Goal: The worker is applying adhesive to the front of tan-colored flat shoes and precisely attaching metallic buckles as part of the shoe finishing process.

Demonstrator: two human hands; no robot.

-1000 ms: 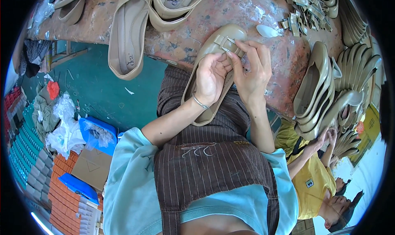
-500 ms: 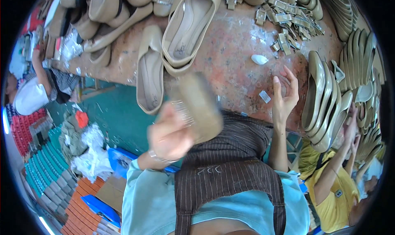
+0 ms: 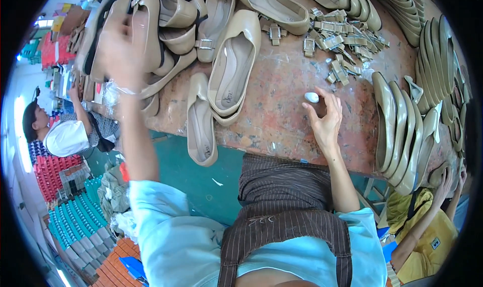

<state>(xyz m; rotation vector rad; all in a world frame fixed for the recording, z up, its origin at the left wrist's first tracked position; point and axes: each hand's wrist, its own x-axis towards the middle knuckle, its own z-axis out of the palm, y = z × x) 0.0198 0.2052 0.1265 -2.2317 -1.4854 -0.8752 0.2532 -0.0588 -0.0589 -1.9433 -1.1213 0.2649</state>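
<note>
My left hand [image 3: 121, 53], smeared by motion, is over the pile at the far left of the table, against a beige shoe [image 3: 147, 30] with a buckled bow. Its fingers do not show clearly, so its grip on the shoe is unclear. On the right, my right hand [image 3: 328, 123] is held low over the table, thumb and fingers apart. A small white drop-shaped bottle [image 3: 311, 97] lies just by its fingertips; whether they touch it is unclear. Between my hands, nested beige flats [image 3: 235, 61] lie beside a single beige flat [image 3: 204, 131] jutting over the table edge.
Loose beige buckled bows [image 3: 344, 38] are heaped at the back. Rows of beige shoes [image 3: 397, 131] stand on the right of the worn table [image 3: 271, 121]. A person in yellow [image 3: 427, 242] works at the right; another in white [image 3: 68, 136] is at the left.
My left hand has moved from before my apron, where it held a shoe, to the far-left pile. My right hand has come closer to the white bottle. The view has shifted.
</note>
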